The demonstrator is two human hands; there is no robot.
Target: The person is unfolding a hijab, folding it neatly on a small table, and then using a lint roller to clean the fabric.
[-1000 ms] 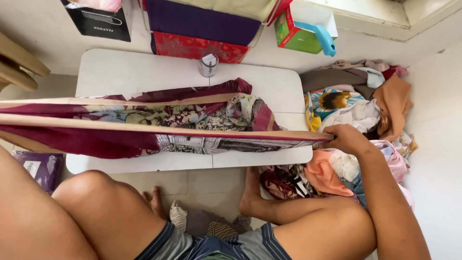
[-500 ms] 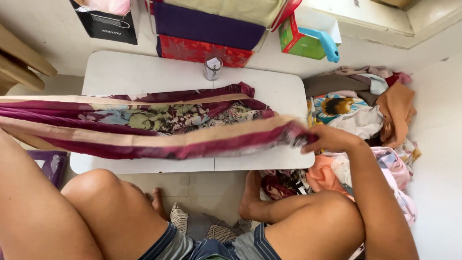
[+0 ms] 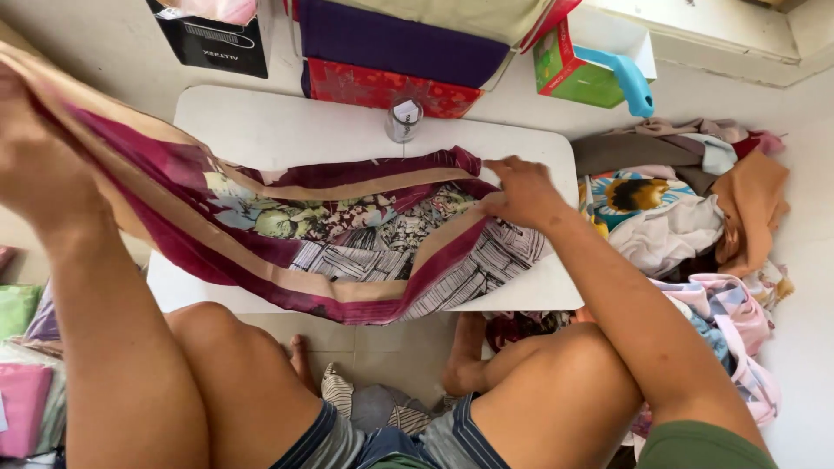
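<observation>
Since the earlier frames we have let the cloth (image 3: pixel 347 234) go slack: it was pulled taut and level across the table, with our right hand out past the table's right edge, and now it sags in a curve. Our right hand (image 3: pixel 521 193) has come in over the table (image 3: pixel 261 122), and our left hand (image 3: pixel 39 165) has risen up and to the left, close to the camera.

In the head view, the only one we have, the cloth's long axis runs from upper left down to the right. Its right end lies on the table under our right hand, whose fingers are pressed narrow on the edge and pin it there. From those fingers the rest of the cloth stretches away to the left, up to our left hand, which is closed around the raised end, with the fingers mostly hidden by the fabric. The right hand is nearer the part on the table.

A small glass jar (image 3: pixel 404 119) stands just behind the cloth. A clothes pile (image 3: pixel 686 208) lies right of the table.
</observation>
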